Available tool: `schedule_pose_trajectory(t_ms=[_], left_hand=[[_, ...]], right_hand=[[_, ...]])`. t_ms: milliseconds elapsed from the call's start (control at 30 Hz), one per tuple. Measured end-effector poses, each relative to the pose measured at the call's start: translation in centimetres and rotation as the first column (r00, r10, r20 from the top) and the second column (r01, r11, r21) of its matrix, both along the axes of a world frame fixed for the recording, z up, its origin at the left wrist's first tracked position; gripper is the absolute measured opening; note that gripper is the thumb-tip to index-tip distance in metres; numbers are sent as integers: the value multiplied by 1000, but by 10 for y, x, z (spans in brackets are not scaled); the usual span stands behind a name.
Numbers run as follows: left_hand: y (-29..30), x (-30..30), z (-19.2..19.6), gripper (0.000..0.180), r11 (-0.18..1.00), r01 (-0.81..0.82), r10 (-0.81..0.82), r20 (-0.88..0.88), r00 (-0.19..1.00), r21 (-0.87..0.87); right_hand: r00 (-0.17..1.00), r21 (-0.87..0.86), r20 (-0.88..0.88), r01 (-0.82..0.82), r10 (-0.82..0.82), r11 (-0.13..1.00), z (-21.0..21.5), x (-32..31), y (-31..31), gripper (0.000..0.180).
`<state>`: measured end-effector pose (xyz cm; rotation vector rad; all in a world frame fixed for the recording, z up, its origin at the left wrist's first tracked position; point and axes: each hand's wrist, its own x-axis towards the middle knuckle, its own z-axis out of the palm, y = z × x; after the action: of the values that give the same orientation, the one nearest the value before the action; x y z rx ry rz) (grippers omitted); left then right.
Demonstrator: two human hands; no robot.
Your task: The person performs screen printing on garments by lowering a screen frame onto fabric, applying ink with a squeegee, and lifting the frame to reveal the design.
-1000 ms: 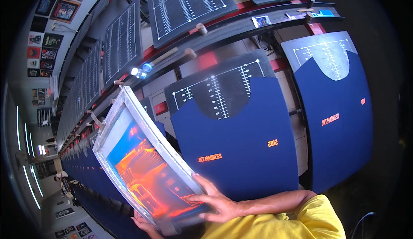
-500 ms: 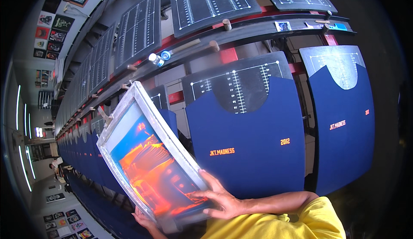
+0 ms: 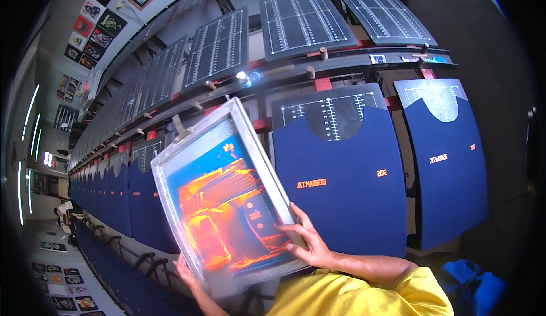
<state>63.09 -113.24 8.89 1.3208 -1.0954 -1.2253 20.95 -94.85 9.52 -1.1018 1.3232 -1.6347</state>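
Hands grip a metal-framed printing screen with orange-and-blue mesh (image 3: 227,202), left hand (image 3: 186,273) underneath, right hand (image 3: 307,239) on its edge, before a long row of navy shirts on platens (image 3: 347,202).

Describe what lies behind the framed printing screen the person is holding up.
Behind the screen runs a long row of navy shirts on boards. The screen hides part of the shirt straight behind it. The left hand and right hand grip its lower edge.

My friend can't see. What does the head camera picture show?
Two hands, the right hand and the left hand, hold a metal-framed printing screen with an orange and blue picture. Behind it, a long row of dark blue shirts lies stretched on boards.
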Motion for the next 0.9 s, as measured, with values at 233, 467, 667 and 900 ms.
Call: schedule_pose_trajectory(t_ms=[233,467,667,900], left_hand=[[-38,-3,-4,73,984,174,-175,56,983,34],[-115,15,-52,63,968,250,-250,-6,968,-39],[-192,32,-65,59,928,371,-319,449,835,-30],[-240,34,-69,68,918,395,-362,350,864,-26]], right_hand=[[988,120,-8,155,-155,981,-5,34,-3,44],[930,195,16,358,-368,913,-14,83,-22,44],[914,141,-15,403,-405,904,-14,111,-59,44],[891,126,19,448,-454,885,-23,120,-104,42]])
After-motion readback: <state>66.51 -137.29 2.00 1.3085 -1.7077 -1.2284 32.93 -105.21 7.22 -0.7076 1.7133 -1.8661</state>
